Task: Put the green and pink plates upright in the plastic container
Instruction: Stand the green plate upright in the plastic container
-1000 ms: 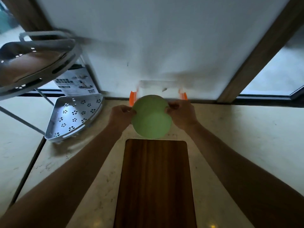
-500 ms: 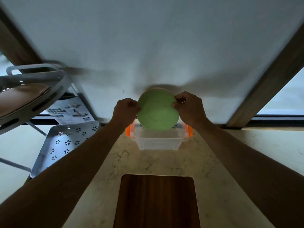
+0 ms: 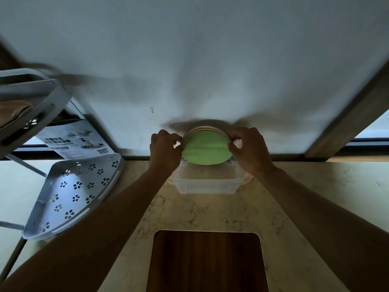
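Note:
A round green plate (image 3: 205, 149) faces me, held on edge over the back of a clear plastic container (image 3: 205, 184) that stands against the wall. Behind the green plate a thin pink plate rim (image 3: 203, 127) shows along the top. My left hand (image 3: 165, 150) pinches the stack's left edge and my right hand (image 3: 249, 149) pinches its right edge. The plates' lower edge dips behind the container's near rim; whether it rests on the bottom I cannot tell.
A dark wooden cutting board (image 3: 207, 262) lies on the marble counter (image 3: 210, 211) in front of the container. A grey perforated corner shelf (image 3: 69, 197) leans at the left, with a printed box (image 3: 73, 140) behind it. A wooden window frame (image 3: 349, 119) rises at the right.
Both hands carried the plates away from above the cutting board to the container by the wall, then lowered them toward it. The pink rim now shows behind the green plate.

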{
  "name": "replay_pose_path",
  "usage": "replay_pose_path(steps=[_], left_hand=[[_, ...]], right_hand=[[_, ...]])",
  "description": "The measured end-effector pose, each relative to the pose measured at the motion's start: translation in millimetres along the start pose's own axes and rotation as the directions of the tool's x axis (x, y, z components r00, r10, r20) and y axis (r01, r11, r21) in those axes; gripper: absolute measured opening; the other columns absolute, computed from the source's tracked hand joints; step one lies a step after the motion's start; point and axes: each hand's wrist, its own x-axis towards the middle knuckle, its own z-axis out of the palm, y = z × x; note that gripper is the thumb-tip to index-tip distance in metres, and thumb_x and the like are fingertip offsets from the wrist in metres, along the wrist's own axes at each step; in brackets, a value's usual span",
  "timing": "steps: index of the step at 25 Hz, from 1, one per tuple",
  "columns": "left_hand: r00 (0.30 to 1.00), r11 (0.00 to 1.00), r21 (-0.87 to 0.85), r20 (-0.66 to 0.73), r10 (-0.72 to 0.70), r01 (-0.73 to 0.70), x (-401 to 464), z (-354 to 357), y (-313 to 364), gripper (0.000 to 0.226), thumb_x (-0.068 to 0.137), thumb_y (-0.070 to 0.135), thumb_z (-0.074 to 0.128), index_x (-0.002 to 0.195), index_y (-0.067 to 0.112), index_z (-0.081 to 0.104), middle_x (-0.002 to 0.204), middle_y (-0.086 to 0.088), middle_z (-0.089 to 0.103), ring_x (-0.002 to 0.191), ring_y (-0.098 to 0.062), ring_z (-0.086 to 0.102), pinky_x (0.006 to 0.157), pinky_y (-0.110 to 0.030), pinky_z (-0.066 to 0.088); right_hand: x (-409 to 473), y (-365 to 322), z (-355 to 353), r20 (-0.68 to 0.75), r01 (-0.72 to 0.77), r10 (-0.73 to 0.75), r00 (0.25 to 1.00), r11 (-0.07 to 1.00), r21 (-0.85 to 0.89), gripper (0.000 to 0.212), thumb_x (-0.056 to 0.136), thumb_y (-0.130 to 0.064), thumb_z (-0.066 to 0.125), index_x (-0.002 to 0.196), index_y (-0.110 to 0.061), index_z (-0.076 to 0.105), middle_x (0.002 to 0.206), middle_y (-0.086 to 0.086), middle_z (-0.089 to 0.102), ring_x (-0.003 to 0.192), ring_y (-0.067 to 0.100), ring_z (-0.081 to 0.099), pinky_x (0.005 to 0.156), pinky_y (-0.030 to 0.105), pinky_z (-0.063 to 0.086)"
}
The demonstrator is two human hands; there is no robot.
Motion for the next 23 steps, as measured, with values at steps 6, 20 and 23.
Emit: replay_pose_path(steps=[6, 20, 23], left_hand=[[0.996, 0.991, 0.127, -0.067, 0.059, -0.051, -2, 13, -3, 0.021, 0.085, 0.013, 0.071, 0.104, 0.018, 0.076, 0.1, -0.012, 0.054, 0.102, -0.033, 0.046, 0.088, -0.041, 0.042], [0.998, 0.985, 0.174, -0.064, 0.016, -0.005, -1, 16, -6, 0.026, 0.089, 0.026, 0.067, 0.114, 0.019, 0.071, 0.111, -0.012, 0.053, 0.112, -0.032, 0.047, 0.091, -0.043, 0.042], [0.999, 0.988, 0.155, -0.049, 0.007, 0.001, -2, 11, -6, 0.026, 0.089, 0.028, 0.065, 0.113, 0.018, 0.07, 0.112, -0.012, 0.053, 0.112, -0.032, 0.048, 0.091, -0.043, 0.04]], right_hand=[[0, 4, 13, -0.073, -0.033, 0.021, 0.997, 0.985, -0.168, 0.023, 0.076, -0.021, 0.075, 0.098, -0.015, 0.071, 0.101, 0.012, 0.055, 0.1, 0.034, 0.046, 0.083, 0.039, 0.037], [0, -1, 11, -0.059, -0.067, 0.053, 0.997, 0.964, -0.258, 0.025, 0.086, -0.027, 0.067, 0.106, -0.014, 0.072, 0.101, 0.012, 0.058, 0.102, 0.033, 0.047, 0.084, 0.039, 0.036], [-1, -3, 7, -0.026, -0.061, 0.055, 0.998, 0.954, -0.293, 0.03, 0.084, -0.028, 0.069, 0.11, -0.013, 0.07, 0.106, 0.013, 0.059, 0.105, 0.033, 0.048, 0.086, 0.04, 0.037]])
